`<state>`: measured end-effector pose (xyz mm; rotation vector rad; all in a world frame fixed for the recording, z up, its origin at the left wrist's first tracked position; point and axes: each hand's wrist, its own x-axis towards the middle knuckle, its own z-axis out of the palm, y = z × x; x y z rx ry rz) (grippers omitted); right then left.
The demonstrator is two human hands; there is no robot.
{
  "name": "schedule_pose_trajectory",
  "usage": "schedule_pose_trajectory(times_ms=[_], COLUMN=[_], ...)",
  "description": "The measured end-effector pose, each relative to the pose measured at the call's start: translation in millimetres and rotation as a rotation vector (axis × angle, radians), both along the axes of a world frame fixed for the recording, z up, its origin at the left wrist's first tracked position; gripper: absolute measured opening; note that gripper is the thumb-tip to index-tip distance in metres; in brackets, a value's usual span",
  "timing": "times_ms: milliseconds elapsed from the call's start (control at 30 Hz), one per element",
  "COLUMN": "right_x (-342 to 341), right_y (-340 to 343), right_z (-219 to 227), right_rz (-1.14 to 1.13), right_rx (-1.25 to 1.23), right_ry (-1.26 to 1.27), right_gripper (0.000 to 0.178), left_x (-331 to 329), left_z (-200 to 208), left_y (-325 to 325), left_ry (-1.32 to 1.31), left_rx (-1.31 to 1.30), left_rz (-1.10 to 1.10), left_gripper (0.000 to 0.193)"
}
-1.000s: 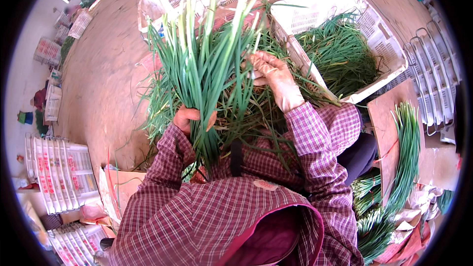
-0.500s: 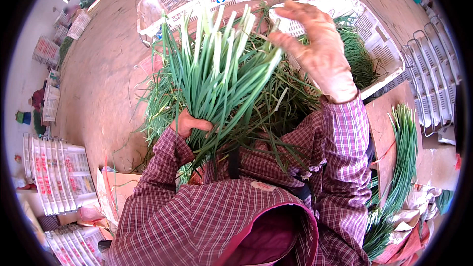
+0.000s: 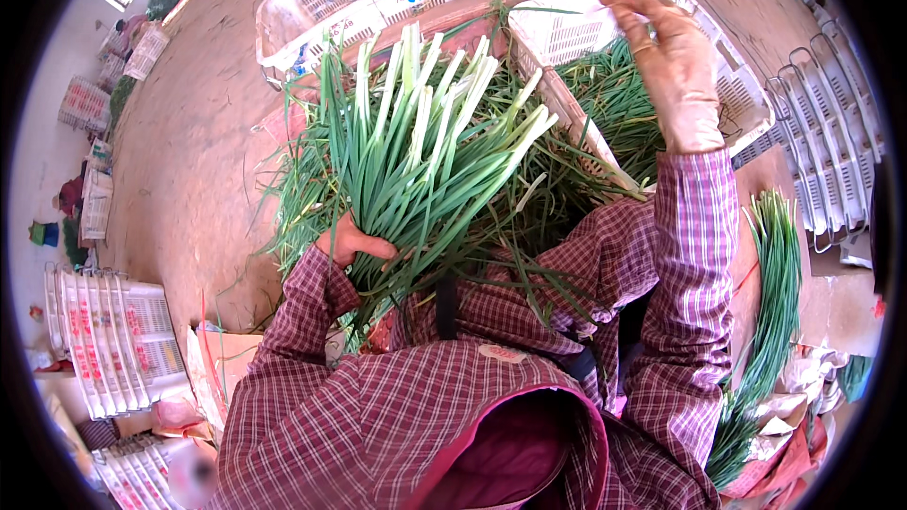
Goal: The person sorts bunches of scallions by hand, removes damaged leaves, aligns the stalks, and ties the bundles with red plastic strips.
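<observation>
My left hand [image 3: 351, 244] grips a thick bunch of garlic chives [image 3: 420, 151] by its green leaves, thumb across the front. Pale stem ends fan out away from me. Raised over the white crate at the right, my right hand [image 3: 675, 66] has its fingertips drawn together at the end of a thin green leaf [image 3: 548, 9], which trails left; their contact is small and hard to make out. Beneath the bunch lies a loose heap of chives [image 3: 302, 198], some of it across my lap.
A white crate [image 3: 576, 113] at the right holds loose greens [image 3: 614, 94]. Another white crate [image 3: 368, 5] stands ahead. A neat row of chives [image 3: 777, 283] lies on a board at my right. Stacked crates stand at the far right [image 3: 822, 142] and left [image 3: 118, 340].
My right hand has moved right, away from the stem ends, and its spread fingers have drawn together. The left hand has shifted slightly left with the bunch.
</observation>
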<state>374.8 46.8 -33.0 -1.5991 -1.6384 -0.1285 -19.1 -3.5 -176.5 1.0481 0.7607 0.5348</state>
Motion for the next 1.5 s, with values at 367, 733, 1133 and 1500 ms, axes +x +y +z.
schedule_pose_trajectory(times_ms=[367,733,1133,1500], right_x=[-71.5,75.5,-94.1,70.5], right_y=[-8.3,17.3,-2.4,13.9], right_z=[-25.6,-1.0,-18.0,-7.2], right_rz=[0.524,-0.555,0.605,-0.077], right_rx=[-0.141,-0.203,-0.025,0.244], right_ry=[-0.342,-0.33,0.111,0.234], right_gripper=[0.018,0.024,0.026,0.042], left_x=[13.1,-15.8,3.3,-30.0], left_z=[18.6,0.0,17.5,-3.0], left_y=[1.0,-0.8,2.9,0.7], left_ry=[0.138,0.163,0.21,0.191], left_rx=[0.029,-0.04,-0.001,0.101], left_rz=[-0.07,0.023,-0.019,0.061], left_gripper=[0.075,0.083,0.088,0.072])
